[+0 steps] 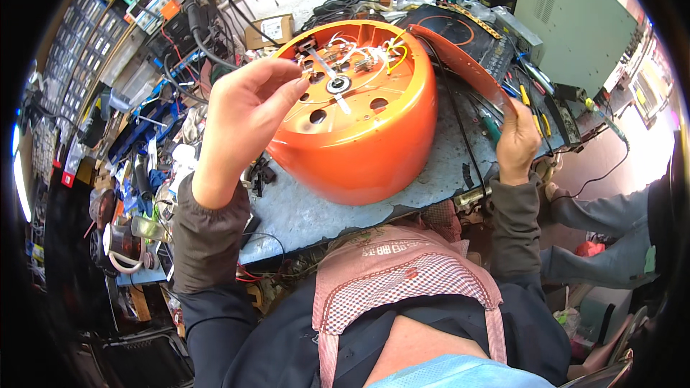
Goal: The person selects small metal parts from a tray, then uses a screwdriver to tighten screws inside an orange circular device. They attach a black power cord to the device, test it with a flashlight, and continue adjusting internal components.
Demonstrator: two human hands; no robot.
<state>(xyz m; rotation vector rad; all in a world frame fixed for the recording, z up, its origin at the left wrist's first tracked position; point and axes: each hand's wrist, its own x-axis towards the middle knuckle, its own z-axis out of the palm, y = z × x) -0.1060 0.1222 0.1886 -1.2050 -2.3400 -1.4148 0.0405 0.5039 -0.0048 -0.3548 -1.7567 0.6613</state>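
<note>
An orange electric appliance housing (356, 156), likely an upturned cooker, stands on the workbench with its underside exposed. Inside lie white and yellow wires (396, 56), a metal strip (321, 64) and a round central fitting (338, 84). Over the near left rim hovers my left hand (253, 102), thumb and curled fingers apart, with nothing visible between them. My right hand (516, 140) grips the edge of a thin orange round cover (463, 59), tilted up beside the housing's right side. A black cord (458, 118) runs down past the cover.
The blue-grey workbench (318, 231) has a worn front edge. Screwdrivers and pliers (539, 118) lie at the right, near an induction cooktop (444, 27) and a tall grey metal case (574, 21). Clutter and a glass jug (121, 242) fill the left. A person's legs (604, 237) are at right.
</note>
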